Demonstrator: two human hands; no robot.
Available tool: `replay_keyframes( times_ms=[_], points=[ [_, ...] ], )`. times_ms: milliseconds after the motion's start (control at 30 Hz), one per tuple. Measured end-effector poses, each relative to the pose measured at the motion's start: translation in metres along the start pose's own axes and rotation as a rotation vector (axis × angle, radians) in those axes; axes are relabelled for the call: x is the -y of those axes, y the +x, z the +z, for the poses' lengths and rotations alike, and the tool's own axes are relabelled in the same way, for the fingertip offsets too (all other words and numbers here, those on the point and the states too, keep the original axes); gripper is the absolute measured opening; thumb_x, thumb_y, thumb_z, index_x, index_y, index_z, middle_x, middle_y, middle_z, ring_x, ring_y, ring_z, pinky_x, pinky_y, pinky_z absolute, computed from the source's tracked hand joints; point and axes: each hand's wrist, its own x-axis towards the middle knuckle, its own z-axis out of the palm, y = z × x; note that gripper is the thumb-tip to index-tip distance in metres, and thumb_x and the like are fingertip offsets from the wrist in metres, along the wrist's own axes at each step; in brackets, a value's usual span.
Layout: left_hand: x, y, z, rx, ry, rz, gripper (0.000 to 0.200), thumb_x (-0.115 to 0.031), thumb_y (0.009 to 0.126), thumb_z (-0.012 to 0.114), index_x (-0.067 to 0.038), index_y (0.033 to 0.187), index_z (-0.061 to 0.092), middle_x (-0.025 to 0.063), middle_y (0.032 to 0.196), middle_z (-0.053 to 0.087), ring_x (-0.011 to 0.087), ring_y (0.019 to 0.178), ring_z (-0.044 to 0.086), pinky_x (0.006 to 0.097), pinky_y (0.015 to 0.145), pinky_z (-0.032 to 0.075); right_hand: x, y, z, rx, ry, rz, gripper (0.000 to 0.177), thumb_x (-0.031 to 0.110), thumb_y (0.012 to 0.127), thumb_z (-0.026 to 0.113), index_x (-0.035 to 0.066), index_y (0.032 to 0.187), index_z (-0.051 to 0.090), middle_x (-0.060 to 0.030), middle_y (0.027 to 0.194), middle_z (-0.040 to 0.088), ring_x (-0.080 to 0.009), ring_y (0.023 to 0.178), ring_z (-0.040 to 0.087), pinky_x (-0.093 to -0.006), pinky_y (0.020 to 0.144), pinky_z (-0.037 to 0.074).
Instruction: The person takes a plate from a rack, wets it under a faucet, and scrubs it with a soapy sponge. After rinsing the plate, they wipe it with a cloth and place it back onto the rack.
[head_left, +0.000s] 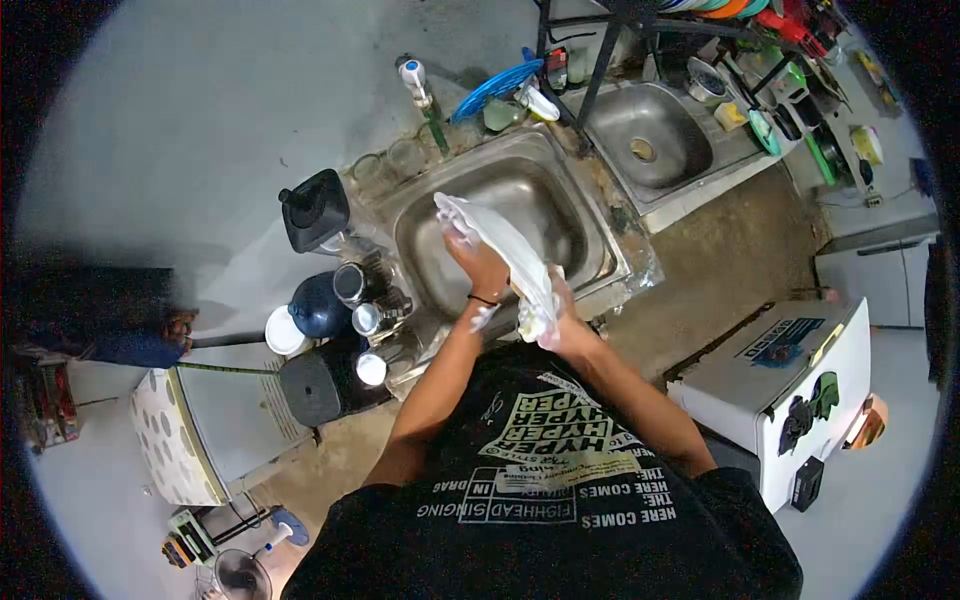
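A white plate [510,240], seen nearly edge-on and coated with suds, is held tilted over the near side of the steel sink basin [415,225]. My left hand [478,268] grips its left side, fingers partly behind it and foam on the fingers and wrist. At the plate's lower right end is my right hand [566,318], closed against it. A pale yellowish, foamy patch shows beside that hand; whether it is a sponge or only suds I cannot make out.
Behind the basin stands a tap [413,75], with glass jars [405,155] beside it. Dark jugs [318,210] and metal cups [350,283] line the left side. A second sink [650,135] lies to the right, under a black rack. A white refrigerator [815,370] stands at right.
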Motion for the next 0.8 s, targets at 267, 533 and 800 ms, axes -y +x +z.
replay_keyframes(
  times_ms=[267, 533, 800],
  points=[
    [-0.027, 0.028, -0.011, -0.188, 0.461, -0.124, 0.040, -0.024, 0.092, 0.050, 0.013, 0.108, 0.050, 0.0267, 0.099, 0.058, 0.0382, 0.096, 0.055, 0.0383, 0.091, 0.041, 0.012, -0.005, -0.026, 0.294, 0.124, 0.208, 0.055, 0.056, 0.086, 0.046, 0.013, 0.119, 0.055, -0.0031, 0.088, 0.065, -0.0155, 0.048, 0.049, -0.0288, 0.039, 0.041],
    [-0.059, 0.033, -0.032, 0.039, 0.238, -0.204, 0.038, -0.013, 0.077, 0.075, 0.007, 0.101, 0.055, 0.0099, 0.091, 0.061, 0.0133, 0.079, 0.055, 0.0283, 0.073, 0.047, 0.022, -0.002, -0.051, 0.416, -0.466, -0.486, 0.050, 0.031, 0.085, 0.051, 0.006, 0.128, 0.044, -0.0106, 0.113, 0.057, -0.0218, 0.090, 0.058, -0.0317, 0.069, 0.051],
    [-0.021, 0.006, -0.050, 0.157, -0.353, -0.785, 0.045, -0.002, 0.082, 0.062, 0.002, 0.124, 0.046, 0.0099, 0.108, 0.061, 0.0161, 0.093, 0.060, 0.0287, 0.080, 0.050, 0.054, -0.015, -0.036, -0.078, -0.768, -1.136, 0.062, 0.017, 0.082, 0.065, -0.001, 0.129, 0.029, -0.0150, 0.118, 0.040, -0.0231, 0.109, 0.044, -0.0400, 0.084, 0.046]
  ],
)
